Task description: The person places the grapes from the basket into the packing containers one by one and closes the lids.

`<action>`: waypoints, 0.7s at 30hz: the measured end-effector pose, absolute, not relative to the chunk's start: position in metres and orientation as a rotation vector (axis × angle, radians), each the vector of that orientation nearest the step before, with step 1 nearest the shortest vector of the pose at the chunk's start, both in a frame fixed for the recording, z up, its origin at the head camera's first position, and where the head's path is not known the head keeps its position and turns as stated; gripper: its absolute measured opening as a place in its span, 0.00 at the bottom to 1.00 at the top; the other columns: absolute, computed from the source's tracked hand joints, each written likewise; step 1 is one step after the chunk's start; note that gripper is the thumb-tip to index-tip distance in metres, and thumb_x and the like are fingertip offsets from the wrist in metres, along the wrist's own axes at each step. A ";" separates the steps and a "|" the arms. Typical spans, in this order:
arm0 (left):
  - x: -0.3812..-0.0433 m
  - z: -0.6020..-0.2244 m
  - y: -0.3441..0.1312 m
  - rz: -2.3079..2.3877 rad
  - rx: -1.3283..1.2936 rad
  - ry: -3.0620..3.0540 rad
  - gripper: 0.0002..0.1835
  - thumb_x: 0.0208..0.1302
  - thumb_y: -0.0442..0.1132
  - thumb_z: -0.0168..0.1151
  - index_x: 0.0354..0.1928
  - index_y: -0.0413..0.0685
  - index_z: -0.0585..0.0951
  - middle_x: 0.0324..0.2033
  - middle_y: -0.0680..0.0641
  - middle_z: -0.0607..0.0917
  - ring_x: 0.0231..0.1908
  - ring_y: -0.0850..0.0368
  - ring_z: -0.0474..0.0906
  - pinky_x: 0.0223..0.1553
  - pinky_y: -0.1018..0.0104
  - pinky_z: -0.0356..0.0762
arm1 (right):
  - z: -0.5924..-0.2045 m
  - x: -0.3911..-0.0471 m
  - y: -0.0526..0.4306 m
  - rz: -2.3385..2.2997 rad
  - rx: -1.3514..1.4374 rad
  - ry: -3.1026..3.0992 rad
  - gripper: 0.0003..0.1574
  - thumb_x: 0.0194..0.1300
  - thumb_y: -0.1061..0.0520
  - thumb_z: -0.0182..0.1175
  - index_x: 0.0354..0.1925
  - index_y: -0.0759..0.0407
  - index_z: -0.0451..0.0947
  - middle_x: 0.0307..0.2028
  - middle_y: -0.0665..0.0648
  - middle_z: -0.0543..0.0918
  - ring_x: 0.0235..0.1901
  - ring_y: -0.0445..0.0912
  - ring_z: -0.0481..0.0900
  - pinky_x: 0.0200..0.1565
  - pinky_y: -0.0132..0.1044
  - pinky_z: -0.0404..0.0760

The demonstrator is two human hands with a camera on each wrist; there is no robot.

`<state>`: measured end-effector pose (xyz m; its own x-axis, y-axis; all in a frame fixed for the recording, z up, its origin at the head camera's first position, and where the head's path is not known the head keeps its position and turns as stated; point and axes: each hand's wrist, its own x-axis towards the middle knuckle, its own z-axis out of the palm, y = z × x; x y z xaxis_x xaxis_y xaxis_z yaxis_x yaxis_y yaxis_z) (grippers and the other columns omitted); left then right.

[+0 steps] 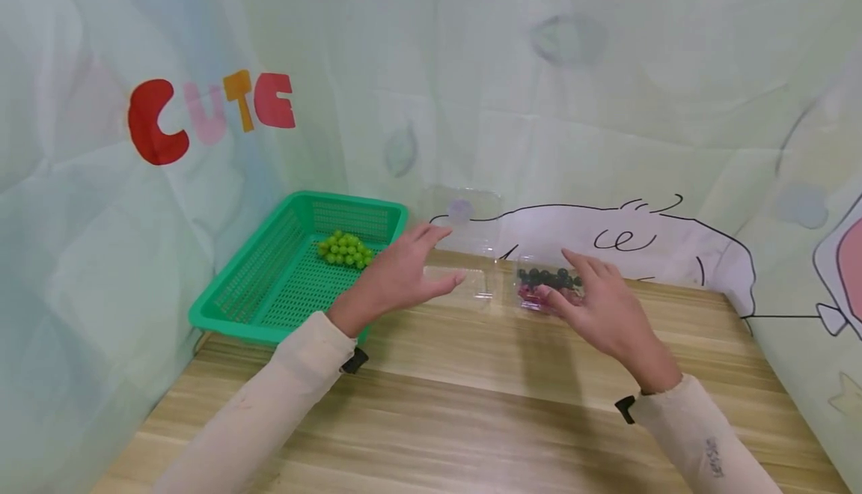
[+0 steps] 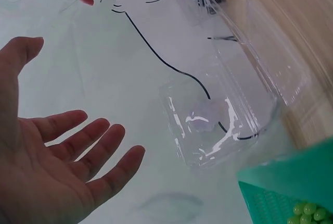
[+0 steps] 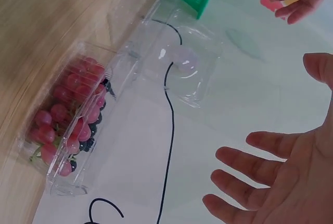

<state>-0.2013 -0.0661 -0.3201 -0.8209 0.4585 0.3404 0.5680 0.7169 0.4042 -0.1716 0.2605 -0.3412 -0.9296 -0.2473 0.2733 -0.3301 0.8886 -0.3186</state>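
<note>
My left hand [image 1: 400, 273] is raised with its fingers spread and holds nothing. Near its fingertips stands a clear plastic box [image 1: 481, 293], its transparent lid [image 2: 195, 122] tipped up against the backdrop. My right hand [image 1: 602, 310] also has its fingers extended and grips nothing; in the head view it overlaps the second clear box [image 3: 65, 182]. Inside that second box lie red grapes [image 3: 62, 94] and dark grapes [image 3: 93, 130]. To the left, a bunch of green grapes [image 1: 343, 248] sits inside a green plastic basket [image 1: 289, 296].
The wooden table [image 1: 431, 419] ends at a pale fabric backdrop [image 1: 471, 90], which rises behind and on both sides. Coloured letters [image 1: 158, 123] and a line-drawn figure [image 1: 626, 243] decorate the fabric. The basket stands in the left back corner, beside the first box.
</note>
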 end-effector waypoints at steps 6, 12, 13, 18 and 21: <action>-0.204 -0.322 -0.074 -0.519 -0.819 -2.698 0.45 0.63 0.65 0.65 0.72 0.44 0.69 0.67 0.42 0.72 0.64 0.45 0.71 0.59 0.50 0.80 | -0.352 -0.181 0.258 0.458 0.484 -2.781 0.51 0.70 0.32 0.57 0.76 0.60 0.59 0.71 0.66 0.67 0.69 0.67 0.63 0.65 0.68 0.65; -0.207 -0.321 -0.084 -0.353 -0.812 -2.674 0.47 0.61 0.68 0.65 0.72 0.43 0.70 0.64 0.43 0.74 0.58 0.45 0.74 0.50 0.50 0.84 | -0.359 -0.189 0.253 0.442 0.521 -2.756 0.52 0.67 0.29 0.58 0.75 0.61 0.62 0.70 0.64 0.69 0.68 0.67 0.64 0.65 0.67 0.66; -0.208 -0.321 -0.086 -0.339 -0.809 -2.674 0.47 0.61 0.68 0.65 0.71 0.43 0.70 0.64 0.43 0.74 0.58 0.45 0.74 0.49 0.50 0.84 | -0.360 -0.190 0.252 0.442 0.527 -2.758 0.53 0.67 0.28 0.58 0.75 0.60 0.61 0.70 0.64 0.69 0.68 0.67 0.64 0.65 0.67 0.65; -0.210 -0.319 -0.095 -0.306 -0.782 -2.692 0.47 0.61 0.69 0.64 0.72 0.44 0.69 0.65 0.43 0.74 0.59 0.44 0.74 0.48 0.48 0.84 | -0.365 -0.197 0.245 0.414 0.567 -2.783 0.57 0.64 0.26 0.58 0.77 0.57 0.58 0.72 0.64 0.66 0.71 0.66 0.60 0.68 0.67 0.61; -0.213 -0.318 -0.102 -0.302 -0.766 -2.707 0.47 0.61 0.69 0.64 0.72 0.45 0.69 0.65 0.42 0.73 0.60 0.44 0.73 0.48 0.48 0.84 | -0.368 -0.201 0.243 0.398 0.576 -2.788 0.58 0.63 0.26 0.60 0.77 0.57 0.58 0.72 0.65 0.65 0.72 0.65 0.59 0.69 0.67 0.59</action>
